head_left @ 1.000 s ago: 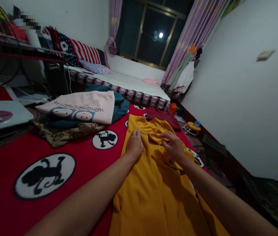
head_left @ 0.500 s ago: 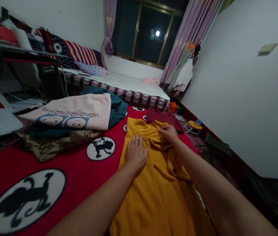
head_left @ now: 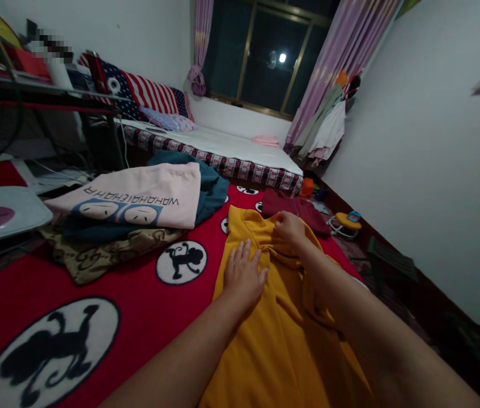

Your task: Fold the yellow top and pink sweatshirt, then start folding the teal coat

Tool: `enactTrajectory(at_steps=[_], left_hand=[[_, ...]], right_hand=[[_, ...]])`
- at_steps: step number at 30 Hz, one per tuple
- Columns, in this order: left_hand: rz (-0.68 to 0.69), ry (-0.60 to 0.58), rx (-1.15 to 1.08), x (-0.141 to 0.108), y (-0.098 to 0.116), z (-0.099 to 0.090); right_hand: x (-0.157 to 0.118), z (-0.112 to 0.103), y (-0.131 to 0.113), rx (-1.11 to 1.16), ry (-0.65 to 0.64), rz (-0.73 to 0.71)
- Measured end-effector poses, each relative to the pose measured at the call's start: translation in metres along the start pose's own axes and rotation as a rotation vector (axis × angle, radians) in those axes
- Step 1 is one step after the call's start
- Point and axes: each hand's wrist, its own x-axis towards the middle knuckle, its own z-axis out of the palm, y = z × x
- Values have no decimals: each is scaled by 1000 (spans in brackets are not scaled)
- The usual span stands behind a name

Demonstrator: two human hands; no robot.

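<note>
A mustard-yellow garment [head_left: 282, 340], looking like a long-sleeved top, lies spread on a red blanket [head_left: 137, 317] with monkey prints. My left hand [head_left: 245, 274] rests flat on its upper left part, fingers spread. Near the garment's far end, my right hand [head_left: 291, 229] is closed on a fold of the yellow cloth, its fingertips partly hidden. Just beyond lies a folded dark red garment [head_left: 297, 209]. To the left is a pile of clothes, with a pink printed shirt [head_left: 146, 187] on top, teal cloth [head_left: 214, 190] under it and a brown patterned garment [head_left: 107, 255] lowest.
A bed [head_left: 222, 141] stands beneath the window at the back. At the left are a cluttered desk [head_left: 52, 93] and a white tray-like surface [head_left: 18, 218]. On the right, a yellow-topped stool [head_left: 347, 222] stands near the wall, with clothes hanging [head_left: 327, 133] behind.
My right hand has drawn the pinched cloth slightly inward, folding over the garment's upper right part. My left hand stays flat on the cloth. The whole view has shifted a little.
</note>
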Motion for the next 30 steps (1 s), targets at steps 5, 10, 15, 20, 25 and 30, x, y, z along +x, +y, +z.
enactTrajectory(at_steps=[5, 10, 15, 20, 25, 30], left_hand=[[-3, 3, -2, 1, -1, 2], [3, -3, -1, 1, 1, 3], [-20, 19, -2, 0, 1, 5], [-14, -3, 33, 0, 2, 4], [-3, -22, 52, 0, 3, 2], [19, -24, 50, -2, 2, 0]], right_hand=[[20, 19, -26, 138, -108, -54], [23, 29, -38, 88, -6, 2], [15, 36, -38, 17, 8, 77], [16, 24, -50, 26, 138, 3], [20, 13, -85, 107, 141, -218], [20, 22, -112, 139, -143, -186]])
